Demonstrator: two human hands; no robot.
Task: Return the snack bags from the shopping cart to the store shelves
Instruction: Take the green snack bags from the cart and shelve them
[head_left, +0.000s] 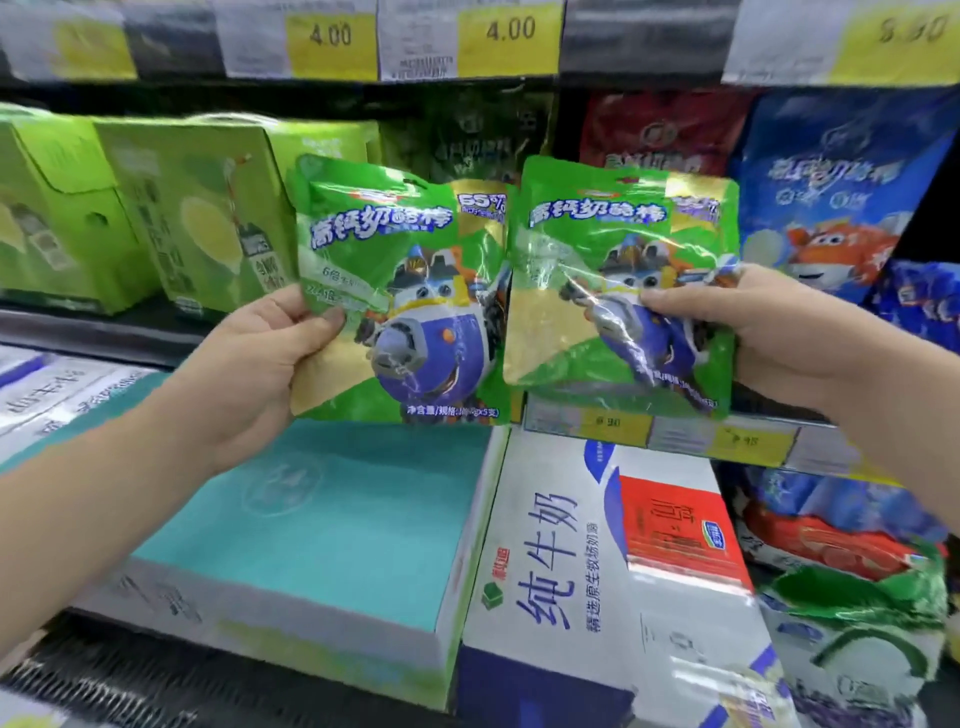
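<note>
Centre frame: the left grip (260, 358) pinches a green snack bag (405, 270) by its edge — the right grip (737, 332) pinches a matching bag (597, 280) beside it, before a shelf (130, 332).

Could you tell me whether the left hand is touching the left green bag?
Touching. In the head view the left hand grips the left green bag, thumb on front.
</note>
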